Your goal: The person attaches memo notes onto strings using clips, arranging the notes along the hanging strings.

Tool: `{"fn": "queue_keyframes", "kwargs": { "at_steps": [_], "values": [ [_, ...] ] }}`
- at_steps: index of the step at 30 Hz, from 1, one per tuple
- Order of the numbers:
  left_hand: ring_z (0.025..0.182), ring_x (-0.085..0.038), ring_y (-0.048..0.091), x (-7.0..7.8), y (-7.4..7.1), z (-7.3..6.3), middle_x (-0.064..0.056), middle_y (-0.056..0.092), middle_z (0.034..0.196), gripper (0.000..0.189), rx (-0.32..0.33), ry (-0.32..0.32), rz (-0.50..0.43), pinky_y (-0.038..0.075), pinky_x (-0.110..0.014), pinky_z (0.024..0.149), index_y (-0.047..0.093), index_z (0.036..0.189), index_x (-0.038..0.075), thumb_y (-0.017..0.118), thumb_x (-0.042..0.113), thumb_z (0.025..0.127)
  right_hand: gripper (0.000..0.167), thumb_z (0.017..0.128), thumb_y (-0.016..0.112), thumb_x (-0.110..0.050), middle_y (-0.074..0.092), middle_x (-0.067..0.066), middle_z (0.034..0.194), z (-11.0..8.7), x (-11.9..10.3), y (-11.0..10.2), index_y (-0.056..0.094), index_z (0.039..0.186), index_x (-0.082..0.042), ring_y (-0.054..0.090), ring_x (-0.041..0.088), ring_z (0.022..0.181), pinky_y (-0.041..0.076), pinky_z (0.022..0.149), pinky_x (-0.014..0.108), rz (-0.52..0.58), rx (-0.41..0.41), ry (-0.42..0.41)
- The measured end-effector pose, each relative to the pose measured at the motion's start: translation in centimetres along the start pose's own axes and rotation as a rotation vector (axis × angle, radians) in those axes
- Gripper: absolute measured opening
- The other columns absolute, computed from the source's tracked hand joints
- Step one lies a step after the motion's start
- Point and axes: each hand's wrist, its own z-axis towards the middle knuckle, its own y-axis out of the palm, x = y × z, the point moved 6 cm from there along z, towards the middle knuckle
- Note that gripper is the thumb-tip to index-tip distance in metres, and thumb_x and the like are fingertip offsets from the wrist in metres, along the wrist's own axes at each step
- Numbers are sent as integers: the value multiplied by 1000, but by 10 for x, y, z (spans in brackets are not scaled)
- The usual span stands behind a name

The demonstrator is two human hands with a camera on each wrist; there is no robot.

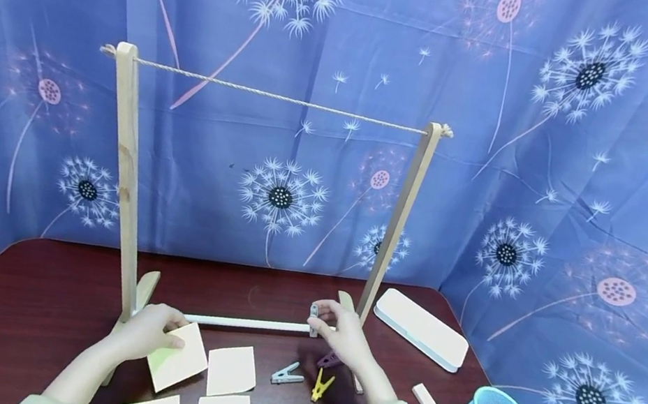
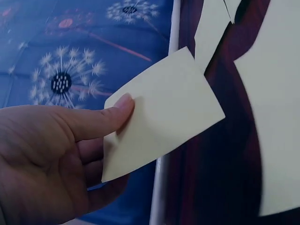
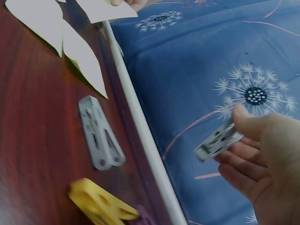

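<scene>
We see the pale-yellow paper sq. (image 1: 178, 357) at approx. 7 o'clock in the head view, pinched in the L hand (image 1: 148, 331), fingers narrow, thumb on top. At 2 o'clock from it, the R hand (image 1: 345, 338) pinches a grey clothespin (image 3: 214, 143), thumb vs. fingers. We'd judge progress as early: sq. & pin are up but apart, and the twine line (image 1: 277, 96) at 12 bears no paper yet. 3 other paper sheets (image 1: 231, 372), plus blue-grey pin (image 1: 287, 374), yellow pin (image 1: 321, 387) & purple pin (image 1: 329, 359), lie unused. Forearms extend from the bottom edge, L approx. 7-8, R approx. 5.
</scene>
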Motion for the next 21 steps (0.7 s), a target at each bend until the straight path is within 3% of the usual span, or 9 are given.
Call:
{"fn": "queue_keyframes", "kwargs": {
  "at_steps": [5,13,18,21],
  "values": [
    [70,-9,60,14,-3,14,0,71,79,10,94,7,22,47,-27,63,72,88,5,77,8,79,29,90,70,-19,71,9,95,6,-6,-25,67,114,-3,67,15,83,52,70,22,6,49,10],
    [69,-4,61,27,2,44,-5,74,84,13,257,-24,-198,48,-20,62,74,94,3,75,11,83,31,86,75,-16,73,10,90,18,-20,-58,67,113,-3,69,12,78,52,70,23,23,87,-3],
    [83,-15,68,42,1,66,-9,75,92,18,284,-56,-281,52,-27,72,74,98,2,76,14,84,30,87,74,-17,73,8,93,29,-35,-74,66,114,-7,70,15,80,52,70,26,-6,79,-37],
    [93,-23,69,51,3,81,-12,75,97,21,291,-67,-319,53,-33,78,74,100,2,75,15,85,32,86,74,-14,72,10,96,37,-51,-86,65,115,-5,71,20,85,55,73,33,-68,98,-97]
  ]
}}
